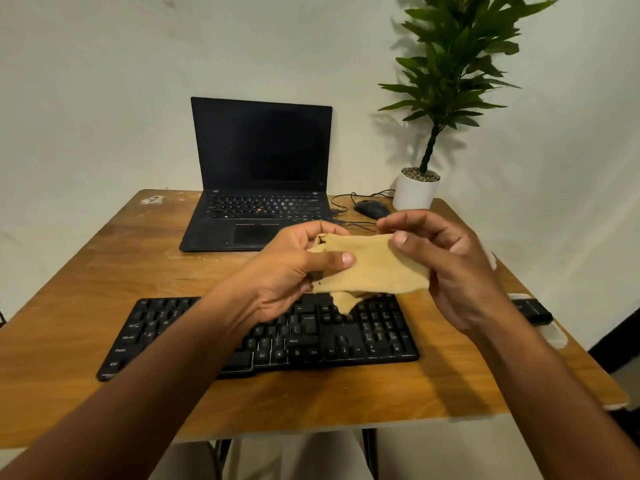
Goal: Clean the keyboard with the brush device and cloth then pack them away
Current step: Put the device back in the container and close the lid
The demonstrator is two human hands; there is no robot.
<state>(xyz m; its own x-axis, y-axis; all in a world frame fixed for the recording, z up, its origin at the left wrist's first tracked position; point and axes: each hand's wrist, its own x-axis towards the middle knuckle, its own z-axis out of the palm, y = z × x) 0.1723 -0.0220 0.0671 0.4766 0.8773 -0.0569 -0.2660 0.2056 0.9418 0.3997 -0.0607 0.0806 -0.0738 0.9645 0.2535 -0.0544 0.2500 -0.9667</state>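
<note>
Both of my hands hold a tan cloth [372, 266] in the air above the black keyboard [363, 337]. My left hand [291, 268] pinches the cloth's left edge under its thumb. My right hand [446, 268] grips the right edge between thumb and fingers. A loose corner of the cloth hangs down over the keyboard's upper keys. At the table's right edge lies a black device [531, 310] with a pale part beside it, half hidden behind my right wrist; I cannot tell whether it is the brush device.
An open black laptop [259, 174] stands at the back of the wooden table [104, 282]. A black mouse [371, 208] with its cable lies to its right. A potted plant in a white pot [415, 190] occupies the back right corner.
</note>
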